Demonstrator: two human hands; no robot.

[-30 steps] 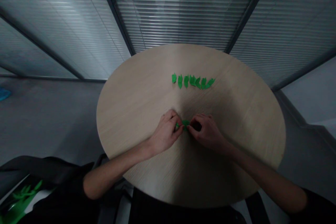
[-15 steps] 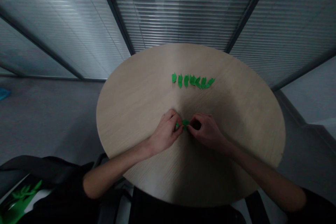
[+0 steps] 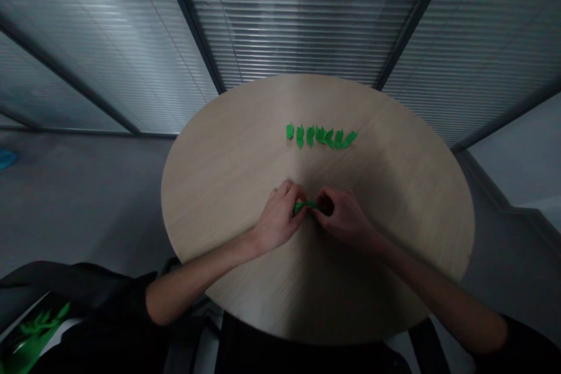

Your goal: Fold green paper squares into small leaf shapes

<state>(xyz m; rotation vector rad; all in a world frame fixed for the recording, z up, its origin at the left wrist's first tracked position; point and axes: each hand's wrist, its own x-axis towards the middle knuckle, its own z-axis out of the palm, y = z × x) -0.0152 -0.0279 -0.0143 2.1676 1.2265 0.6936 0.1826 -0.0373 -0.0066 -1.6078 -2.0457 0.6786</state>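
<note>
Over the middle of the round table, my left hand (image 3: 280, 213) and my right hand (image 3: 343, 214) meet at a small strip of green paper (image 3: 305, 205). Both hands are closed, with thumb and fingers pinching it from either side. Part of the strip is hidden by my fingers, so its full shape does not show. Farther back on the table lies a row of several small folded green paper pieces (image 3: 310, 136), some touching one another, with slim pointed tips.
The pale wooden round table (image 3: 219, 158) stands close to glass panels with blinds (image 3: 298, 29). At the lower left, more green pieces (image 3: 41, 322) lie in a dark container or bag. A blue item (image 3: 6, 158) is on the floor at far left.
My fingers have shifted slightly on the green paper, which now shows as a narrower strip stretched between them. The row behind stays as it was.
</note>
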